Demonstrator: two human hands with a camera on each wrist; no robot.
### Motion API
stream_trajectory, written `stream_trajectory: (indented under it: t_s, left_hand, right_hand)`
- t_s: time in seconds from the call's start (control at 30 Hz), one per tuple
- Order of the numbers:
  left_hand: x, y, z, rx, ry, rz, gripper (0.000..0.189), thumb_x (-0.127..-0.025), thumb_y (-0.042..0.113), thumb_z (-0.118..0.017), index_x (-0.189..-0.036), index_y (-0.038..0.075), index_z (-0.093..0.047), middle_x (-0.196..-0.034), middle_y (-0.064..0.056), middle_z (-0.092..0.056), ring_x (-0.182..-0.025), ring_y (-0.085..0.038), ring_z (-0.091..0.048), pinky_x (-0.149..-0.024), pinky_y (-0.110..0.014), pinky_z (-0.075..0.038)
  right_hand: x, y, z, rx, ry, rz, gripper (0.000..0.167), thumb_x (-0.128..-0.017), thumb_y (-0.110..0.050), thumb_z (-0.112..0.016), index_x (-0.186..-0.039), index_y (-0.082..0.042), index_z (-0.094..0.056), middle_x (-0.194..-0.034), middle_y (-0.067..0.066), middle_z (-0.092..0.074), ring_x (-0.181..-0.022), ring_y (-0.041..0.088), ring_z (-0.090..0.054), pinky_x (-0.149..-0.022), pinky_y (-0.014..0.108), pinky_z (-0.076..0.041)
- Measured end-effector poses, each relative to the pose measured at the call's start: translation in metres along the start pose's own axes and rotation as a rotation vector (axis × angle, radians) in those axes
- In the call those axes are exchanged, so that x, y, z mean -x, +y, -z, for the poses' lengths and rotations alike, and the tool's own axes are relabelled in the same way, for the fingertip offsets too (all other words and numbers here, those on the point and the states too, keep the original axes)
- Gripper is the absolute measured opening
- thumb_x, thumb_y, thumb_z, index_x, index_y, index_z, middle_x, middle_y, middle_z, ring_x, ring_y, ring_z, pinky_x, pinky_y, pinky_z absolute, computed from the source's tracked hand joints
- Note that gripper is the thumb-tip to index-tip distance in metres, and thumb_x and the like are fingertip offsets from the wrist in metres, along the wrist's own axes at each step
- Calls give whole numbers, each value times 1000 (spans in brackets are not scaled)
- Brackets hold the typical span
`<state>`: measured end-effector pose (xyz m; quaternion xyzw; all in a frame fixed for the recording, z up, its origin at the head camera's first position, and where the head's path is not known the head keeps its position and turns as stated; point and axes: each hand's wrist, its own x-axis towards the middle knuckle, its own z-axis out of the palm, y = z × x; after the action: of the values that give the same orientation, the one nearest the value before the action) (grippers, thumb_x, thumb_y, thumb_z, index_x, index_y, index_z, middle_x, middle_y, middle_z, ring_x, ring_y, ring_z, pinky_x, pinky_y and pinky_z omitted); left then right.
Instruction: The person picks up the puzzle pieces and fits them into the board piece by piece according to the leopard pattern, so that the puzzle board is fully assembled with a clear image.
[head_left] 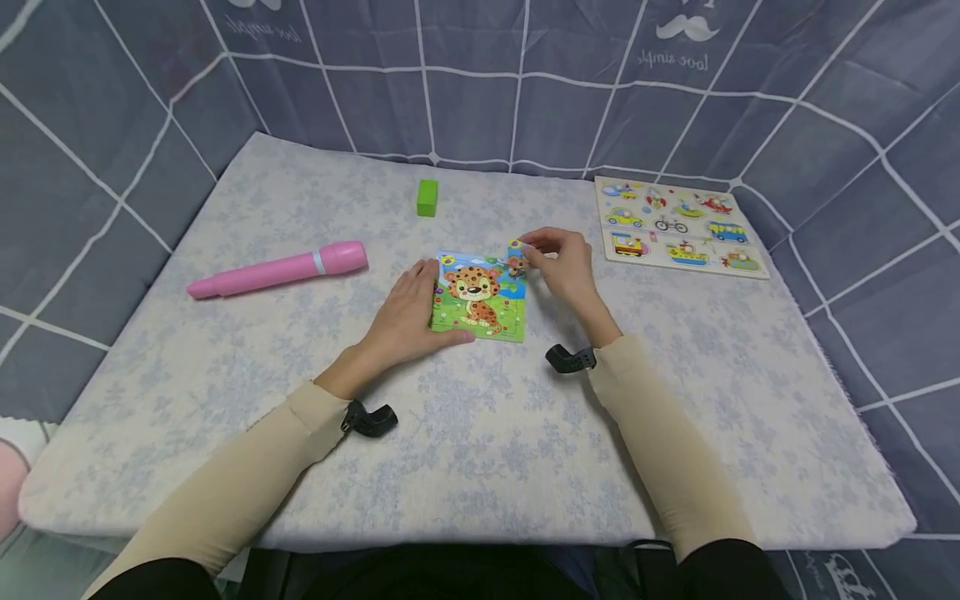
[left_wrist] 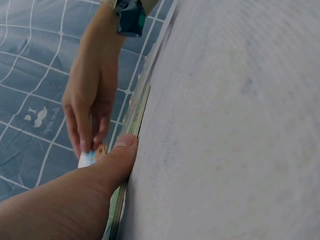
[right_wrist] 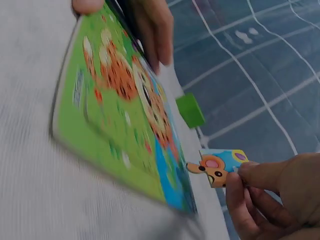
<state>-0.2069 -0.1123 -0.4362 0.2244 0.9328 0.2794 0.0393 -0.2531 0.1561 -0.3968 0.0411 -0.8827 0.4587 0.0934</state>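
Observation:
A square leopard jigsaw puzzle (head_left: pixel 486 313) lies on the table, showing a spotted cub on green grass under blue sky. Along its left side rests my left hand (head_left: pixel 401 317), fingers stretched out and thumb at the near edge. My right hand (head_left: pixel 566 265) pinches a small puzzle piece (right_wrist: pixel 220 167) between thumb and fingers. That piece carries an orange ear, an eye and a blue patch. In the right wrist view it is held above the table, beyond the board's edge. From the head view it appears at the puzzle's upper right corner.
A green block (head_left: pixel 427 198) stands behind the puzzle. To the left lies a thick pink pen-shaped object (head_left: pixel 277 271). At the back right is a wooden board with vehicle pictures (head_left: pixel 678 225). Grey checked curtains (head_left: pixel 472 108) hang around the patterned tablecloth (head_left: pixel 480 467).

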Motion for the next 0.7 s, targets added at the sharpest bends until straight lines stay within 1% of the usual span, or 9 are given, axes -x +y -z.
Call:
stream_trajectory:
  t_s: [0.1, 0.2, 0.27, 0.37, 0.47, 0.57, 0.7]
  left_hand:
    - [0, 0, 0, 7, -10, 9, 132, -85, 67, -78, -166, -5, -4, -174, -26, -13, -165, -35, -8, -136, -47, -9]
    - [1, 1, 0, 7, -14, 14, 133, -85, 67, -77, -166, -7, -2, -175, -26, -12, -165, -34, -7, -136, -47, -8]
    - [1, 1, 0, 8, -15, 13, 133, -86, 67, -77, -166, -7, -2, -175, -26, -11, -165, -34, -6, -136, -46, -7]
    - [0, 2, 2, 6, -14, 11, 132, -86, 67, -77, -166, -7, -2, -175, -26, -11, -165, -33, -7, -136, -46, -8]
    - [0, 3, 3, 3, -16, 10, 132, -86, 67, -76, -166, -7, -1, -175, -25, -10, -165, -33, -6, -136, -45, -7]
    - [1, 2, 3, -1, -15, 12, 133, -86, 66, -77, -166, -7, 0, -175, -26, -10, -165, -33, -6, -136, -46, -7]
    - [1, 2, 3, 7, -21, 11, 133, -86, 66, -77, -166, -7, -1, -175, -26, -11, -165, -33, -7, -136, -46, -7]
  right_hand:
    - [-2, -13, -20, 13, -55, 17, 17, -102, -15, -72, -115, -8, -80, -104, 13, -79, -90, 24, -75, -76, 30, -61]
    - [-4, -24, -37, 6, -99, 36, 17, -102, -14, -72, -114, -7, -80, -103, 14, -80, -91, 26, -76, -80, 34, -61]
    - [-5, -29, -47, -10, -121, 36, 16, -102, -14, -72, -113, -5, -80, -103, 15, -79, -92, 27, -76, -82, 35, -62]
    - [-8, -34, -59, -6, -152, 30, 17, -102, -14, -72, -114, -5, -80, -104, 14, -79, -93, 25, -75, -81, 34, -62]
    - [-10, -37, -66, 28, -172, 33, 18, -102, -15, -72, -116, -6, -79, -104, 14, -79, -93, 25, -75, -81, 33, -61]
    - [-13, -39, -71, 72, -178, 59, 20, -102, -16, -71, -118, -7, -79, -106, 13, -79, -95, 25, -74, -83, 34, -60]
    - [-15, -41, -72, 57, -178, 28, 19, -102, -18, -71, -117, -8, -80, -105, 11, -80, -93, 23, -75, -82, 33, -61]
